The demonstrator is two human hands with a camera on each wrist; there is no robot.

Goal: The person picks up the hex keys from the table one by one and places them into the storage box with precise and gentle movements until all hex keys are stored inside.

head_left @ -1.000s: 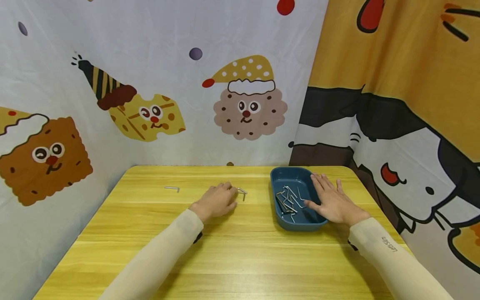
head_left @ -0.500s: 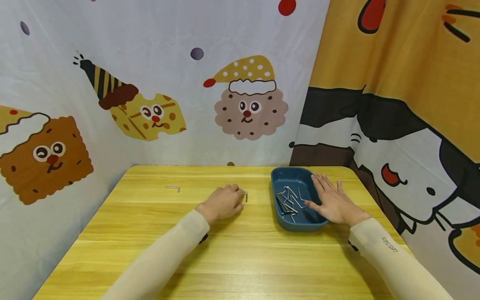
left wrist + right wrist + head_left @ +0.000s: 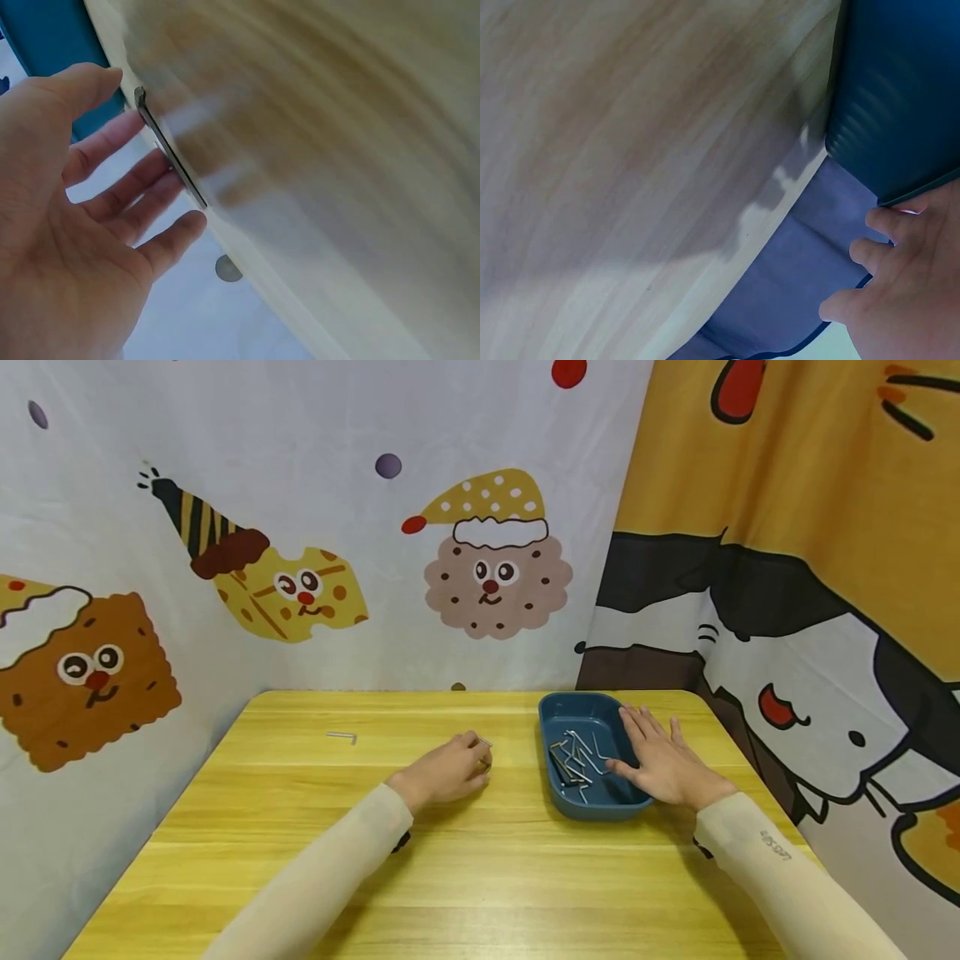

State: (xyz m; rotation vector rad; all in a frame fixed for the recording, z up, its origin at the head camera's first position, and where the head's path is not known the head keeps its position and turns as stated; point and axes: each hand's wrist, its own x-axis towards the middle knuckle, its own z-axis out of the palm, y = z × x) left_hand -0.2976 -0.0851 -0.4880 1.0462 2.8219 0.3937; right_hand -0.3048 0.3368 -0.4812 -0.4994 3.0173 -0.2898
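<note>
My left hand (image 3: pixel 442 770) is low over the middle of the table, its fingers loosely bent. In the left wrist view its fingertips touch a metal hex key (image 3: pixel 172 154), while the thumb stands apart from it. The head view shows only small bits of that key past the fingers. My right hand (image 3: pixel 671 768) rests on the right rim of a blue tray (image 3: pixel 600 812), fingers spread, with the thumb reaching over the inside. Several hex keys (image 3: pixel 581 743) lie in a loose heap in the tray.
Another hex key (image 3: pixel 341 735) lies alone on the left part of the wooden table (image 3: pixel 480 877). Behind the table hangs a printed curtain (image 3: pixel 330 435), close to its back edge.
My left hand has shifted right to the hex key in mid-table, and its fingers now cover most of it. My right hand and the tray have stayed in place.
</note>
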